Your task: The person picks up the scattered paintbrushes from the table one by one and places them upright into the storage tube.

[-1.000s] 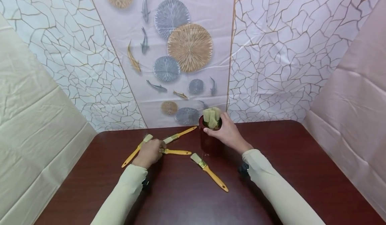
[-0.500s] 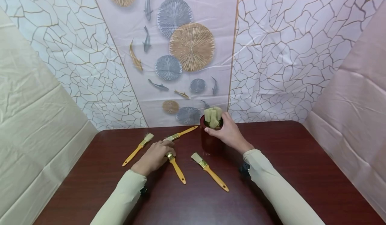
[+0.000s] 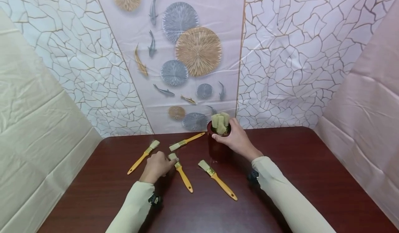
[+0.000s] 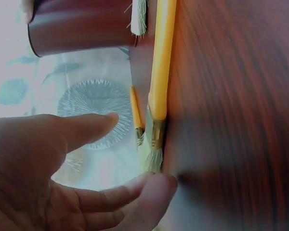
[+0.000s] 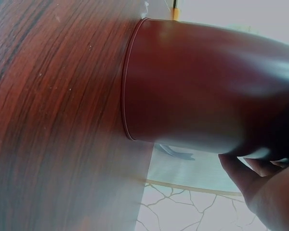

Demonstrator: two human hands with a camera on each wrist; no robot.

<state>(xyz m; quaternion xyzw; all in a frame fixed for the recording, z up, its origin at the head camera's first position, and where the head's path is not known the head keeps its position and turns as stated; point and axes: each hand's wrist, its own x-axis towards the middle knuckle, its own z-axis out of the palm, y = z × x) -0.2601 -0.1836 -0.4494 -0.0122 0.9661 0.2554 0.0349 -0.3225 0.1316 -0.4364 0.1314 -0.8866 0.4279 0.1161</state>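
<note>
The left hand (image 3: pixel 159 166), grip apart, seems set to pick up a yellow-handled, pale-bristled paintbrush (image 3: pixel 182 173), needing a pinch, while the right hand (image 3: pixel 234 138) holds a round, dark-red cup (image 3: pixel 216 148).

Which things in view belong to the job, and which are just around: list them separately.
Apparently the job: dark red cup, gripped by the right hand; brushes in it, bristles up; paintbrush at the left hand; three other loose yellow-handled paintbrushes.

Just around: wood-grain table; koi-patterned backdrop.
</note>
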